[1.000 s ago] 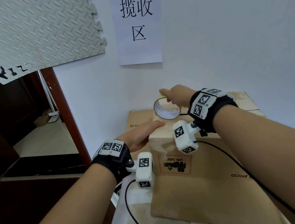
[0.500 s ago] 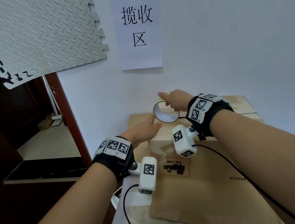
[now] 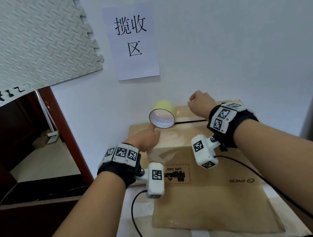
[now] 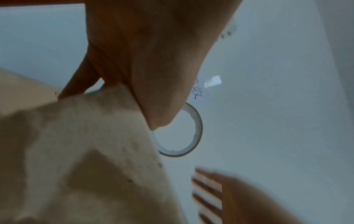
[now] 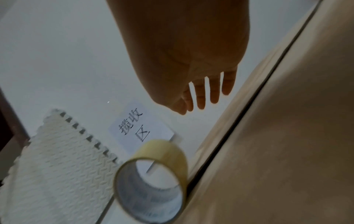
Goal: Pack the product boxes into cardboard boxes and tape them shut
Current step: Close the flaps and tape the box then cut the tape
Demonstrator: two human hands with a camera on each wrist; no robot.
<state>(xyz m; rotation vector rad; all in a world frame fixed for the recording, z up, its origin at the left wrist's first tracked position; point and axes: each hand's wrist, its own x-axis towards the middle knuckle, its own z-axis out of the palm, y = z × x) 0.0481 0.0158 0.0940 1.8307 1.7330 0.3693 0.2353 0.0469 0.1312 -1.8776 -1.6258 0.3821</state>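
A brown cardboard box with a "UN 348" label and glossy tape stands in front of me; it also fills the left wrist view and the right wrist view. A yellow tape roll stands on edge at the box's far edge, by a dark gap. My left hand rests on the box top, its forefinger touching the roll's lower left rim. My right hand hovers to the right of the roll, fingers relaxed, holding nothing.
A second cardboard box lies behind, against the white wall. A paper sign and a grey foam mat hang above. A red-brown door frame stands left. The white table edge runs below the box.
My right hand has let go of the tape roll and moved off to the right. The left forefinger has slid forward to the roll's rim.
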